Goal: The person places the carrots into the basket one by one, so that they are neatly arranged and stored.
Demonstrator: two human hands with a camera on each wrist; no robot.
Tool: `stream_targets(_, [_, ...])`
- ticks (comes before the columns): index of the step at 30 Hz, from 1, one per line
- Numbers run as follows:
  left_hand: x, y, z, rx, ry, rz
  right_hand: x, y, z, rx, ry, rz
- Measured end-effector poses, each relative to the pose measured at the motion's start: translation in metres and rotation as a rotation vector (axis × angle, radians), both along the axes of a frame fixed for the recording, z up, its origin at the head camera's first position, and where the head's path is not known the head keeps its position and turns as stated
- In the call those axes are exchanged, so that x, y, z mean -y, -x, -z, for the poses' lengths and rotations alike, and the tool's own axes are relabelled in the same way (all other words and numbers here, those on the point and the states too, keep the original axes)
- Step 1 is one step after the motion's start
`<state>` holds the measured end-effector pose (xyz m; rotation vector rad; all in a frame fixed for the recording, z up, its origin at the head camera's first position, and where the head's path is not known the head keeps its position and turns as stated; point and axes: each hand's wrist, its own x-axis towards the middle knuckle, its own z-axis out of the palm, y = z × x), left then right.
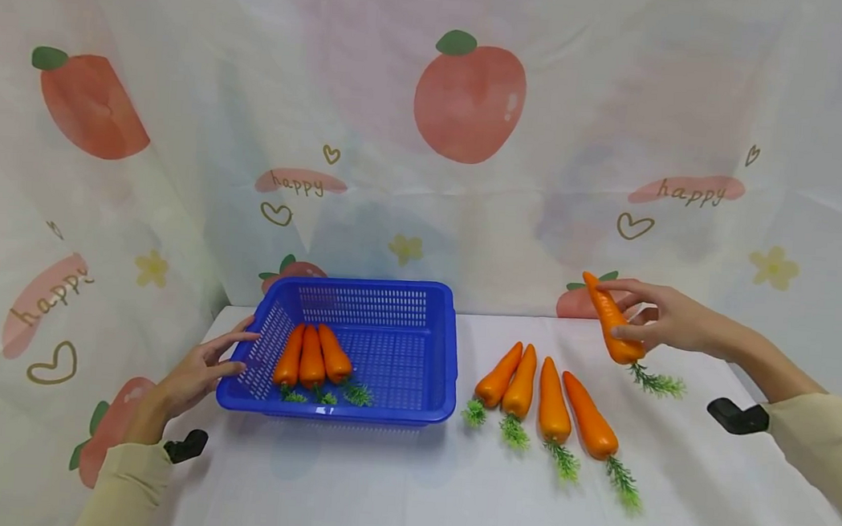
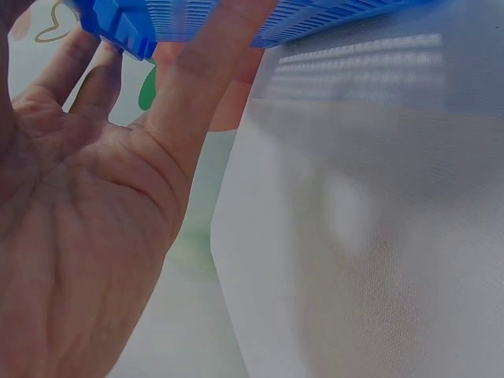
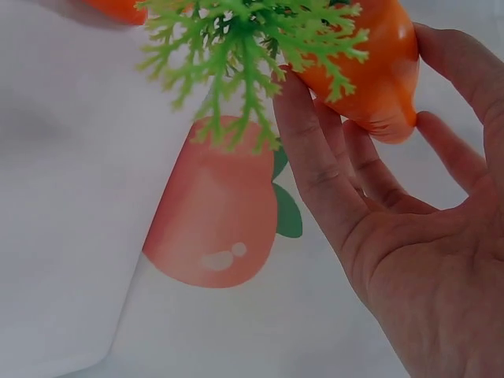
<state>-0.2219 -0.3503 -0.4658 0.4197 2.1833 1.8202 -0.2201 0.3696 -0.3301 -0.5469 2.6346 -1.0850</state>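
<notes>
On the left, a blue plastic basket (image 1: 383, 412) holds 3 orange carrots (image 1: 312, 358) with green leafy tops, side by side in its left half. My left hand (image 1: 197, 374) grips the basket's left rim, thumb and a finger over the edge; in the left wrist view other fingertips go behind the blue wall (image 2: 126, 27). Above the right side of the table, my right hand (image 1: 667, 317) pinches a carrot (image 1: 609, 319), its tip up and to the left and its leaves hanging down. The right wrist view shows the leaves (image 3: 244, 47) close up beside the fingers.
Several carrots (image 1: 555, 404) lie in a loose row on the white tablecloth (image 1: 349, 492), right of the basket, tips pointing away. A printed cloth backdrop (image 1: 365, 235) with fruit pictures stands behind and along the left side.
</notes>
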Motion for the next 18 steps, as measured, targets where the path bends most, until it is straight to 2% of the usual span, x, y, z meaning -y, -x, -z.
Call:
stream_targets(9, [-0.001, 0.000, 0.001, 0.006, -0.004, 0.003, 0.021, 0.012, -0.015, -0.028, -0.028, -0.046])
stream_targets(18, [0.001, 0.002, 0.000, -0.017, 0.026, -0.005, 0.060, 0.031, -0.026, -0.018, -0.052, -0.104])
